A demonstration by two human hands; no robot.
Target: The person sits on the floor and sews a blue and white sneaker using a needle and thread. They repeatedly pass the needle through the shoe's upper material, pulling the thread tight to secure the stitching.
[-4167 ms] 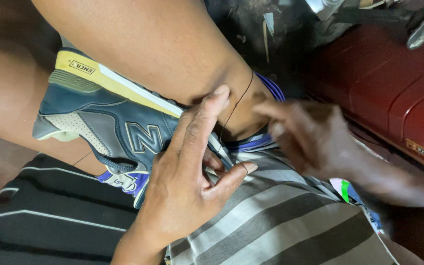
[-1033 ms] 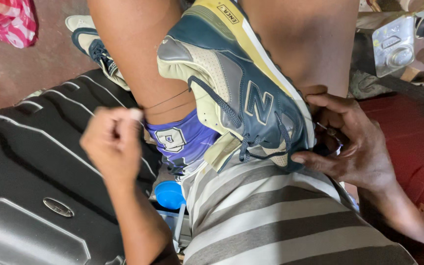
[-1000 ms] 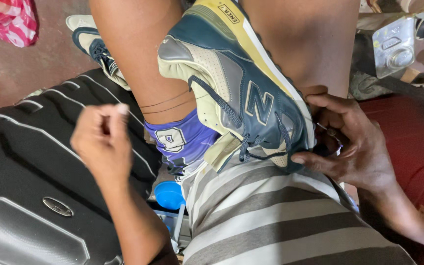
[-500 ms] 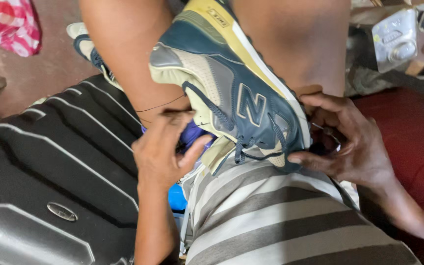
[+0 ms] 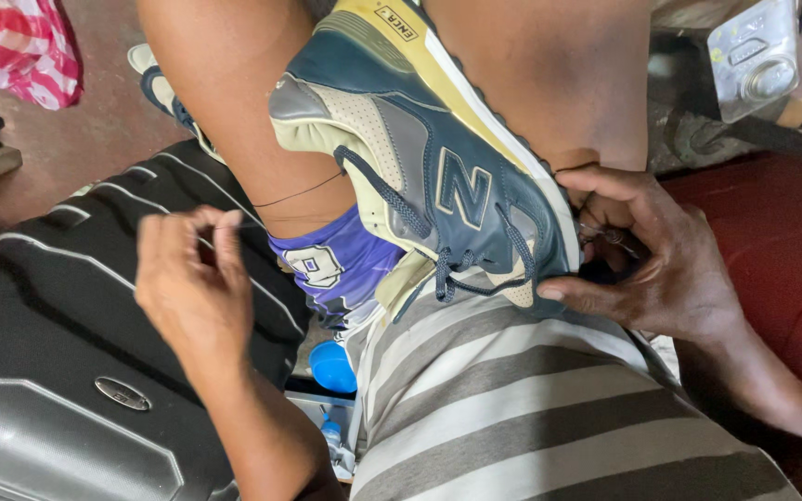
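A navy, grey and cream sneaker (image 5: 420,158) with a yellowish sole is clamped between my bare legs, sole turned up to the right. My right hand (image 5: 661,264) grips its toe end, thumb under the upper and fingers curled over the sole edge. To the left of the shoe, my left hand (image 5: 192,283) is pinched shut on a thin dark thread (image 5: 303,192) that runs taut across my leg toward the sneaker. The point where the thread enters the shoe is hidden.
A black ribbed hard suitcase (image 5: 58,371) lies at lower left and a red case (image 5: 782,241) at right. Grey striped cloth (image 5: 531,399) covers my lap, beside purple shorts (image 5: 336,264). A blue cap (image 5: 331,366), a pink striped bag (image 5: 30,46) and a clear plastic container (image 5: 754,56) are nearby.
My left hand went in to the sneaker's laces half a second ago and has drawn back out to the left with the thread. My right hand kept its grip.
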